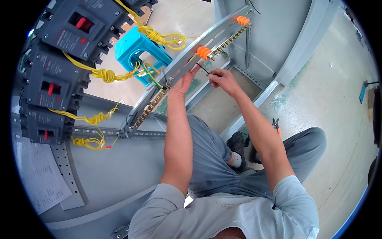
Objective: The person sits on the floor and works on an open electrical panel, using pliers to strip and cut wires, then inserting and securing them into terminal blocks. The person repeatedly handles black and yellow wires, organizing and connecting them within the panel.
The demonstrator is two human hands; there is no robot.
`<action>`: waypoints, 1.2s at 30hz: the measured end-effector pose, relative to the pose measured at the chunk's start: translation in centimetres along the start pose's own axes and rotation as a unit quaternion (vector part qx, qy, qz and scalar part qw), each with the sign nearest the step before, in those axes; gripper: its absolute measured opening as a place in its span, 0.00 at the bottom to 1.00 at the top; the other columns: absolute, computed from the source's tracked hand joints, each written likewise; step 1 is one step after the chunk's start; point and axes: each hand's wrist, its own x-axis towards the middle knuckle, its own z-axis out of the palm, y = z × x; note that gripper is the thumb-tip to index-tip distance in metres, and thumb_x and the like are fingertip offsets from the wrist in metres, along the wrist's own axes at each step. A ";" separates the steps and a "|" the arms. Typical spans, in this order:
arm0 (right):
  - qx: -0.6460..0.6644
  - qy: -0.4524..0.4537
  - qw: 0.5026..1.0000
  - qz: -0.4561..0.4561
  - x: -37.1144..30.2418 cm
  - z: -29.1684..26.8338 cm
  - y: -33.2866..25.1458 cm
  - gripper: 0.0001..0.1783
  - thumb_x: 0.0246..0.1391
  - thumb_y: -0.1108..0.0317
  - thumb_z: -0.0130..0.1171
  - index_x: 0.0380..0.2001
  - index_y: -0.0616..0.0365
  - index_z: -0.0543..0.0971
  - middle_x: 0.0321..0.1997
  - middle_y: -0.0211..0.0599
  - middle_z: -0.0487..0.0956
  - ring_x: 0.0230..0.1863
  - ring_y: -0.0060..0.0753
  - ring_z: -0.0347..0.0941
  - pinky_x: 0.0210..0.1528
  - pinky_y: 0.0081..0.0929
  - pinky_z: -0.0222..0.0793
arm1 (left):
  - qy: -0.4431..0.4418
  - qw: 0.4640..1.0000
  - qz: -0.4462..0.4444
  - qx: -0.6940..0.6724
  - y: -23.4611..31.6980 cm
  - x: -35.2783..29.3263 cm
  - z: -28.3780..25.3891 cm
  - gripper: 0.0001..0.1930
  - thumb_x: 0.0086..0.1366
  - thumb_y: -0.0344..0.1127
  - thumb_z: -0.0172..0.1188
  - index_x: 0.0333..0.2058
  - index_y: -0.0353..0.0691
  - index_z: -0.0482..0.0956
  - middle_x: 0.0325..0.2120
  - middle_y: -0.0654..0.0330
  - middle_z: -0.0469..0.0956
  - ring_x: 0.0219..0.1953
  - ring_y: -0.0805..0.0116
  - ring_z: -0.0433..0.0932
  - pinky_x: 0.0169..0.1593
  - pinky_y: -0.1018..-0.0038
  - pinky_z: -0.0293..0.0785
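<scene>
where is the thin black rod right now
In the head view, the thin black rod is slightly right of centre in the upper half, held in the right hand just below the lower orange insulator, with the left hand to its left.

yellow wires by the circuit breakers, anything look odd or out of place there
Nothing looks plainly damaged, but the yellow wires hang beside the circuit breakers in loose, knotted bundles with some ends sticking out, untidy next to the neatly lined-up breakers.
</scene>
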 end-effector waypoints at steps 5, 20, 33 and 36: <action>0.031 -0.008 0.999 -0.003 1.4 1.2 -0.2 0.12 0.62 0.68 0.60 0.43 0.66 0.82 0.30 0.30 0.79 0.28 0.20 0.74 0.32 0.23 0.73 | 0.005 1.000 0.018 -0.002 0.0 0.2 -0.1 0.22 0.64 0.36 0.66 0.56 0.39 0.75 0.55 0.56 0.77 0.59 0.57 0.75 0.67 0.47 0.69; 0.060 -0.022 0.998 -0.016 4.9 3.6 0.2 0.16 0.62 0.70 0.60 0.50 0.67 0.81 0.32 0.28 0.79 0.30 0.20 0.75 0.33 0.23 0.73 | 0.022 0.907 0.083 0.413 0.2 1.6 -4.0 0.19 0.63 0.41 0.66 0.50 0.41 0.80 0.46 0.57 0.81 0.52 0.59 0.78 0.61 0.52 0.70; 0.092 -0.004 0.995 -0.043 4.5 5.7 -0.7 0.09 0.61 0.70 0.61 0.40 0.65 0.84 0.34 0.32 0.83 0.32 0.23 0.79 0.39 0.24 0.79 | 0.043 0.736 0.212 0.641 0.5 2.4 -8.1 0.15 0.63 0.39 0.64 0.46 0.41 0.81 0.38 0.57 0.83 0.43 0.60 0.82 0.45 0.67 0.77; 0.091 0.000 0.995 -0.050 4.2 6.0 -1.1 0.12 0.60 0.72 0.61 0.44 0.68 0.83 0.32 0.33 0.82 0.31 0.23 0.79 0.37 0.24 0.78 | 0.043 0.902 0.168 0.396 0.5 2.1 -6.3 0.17 0.60 0.31 0.67 0.48 0.38 0.78 0.38 0.57 0.82 0.43 0.65 0.81 0.47 0.71 0.77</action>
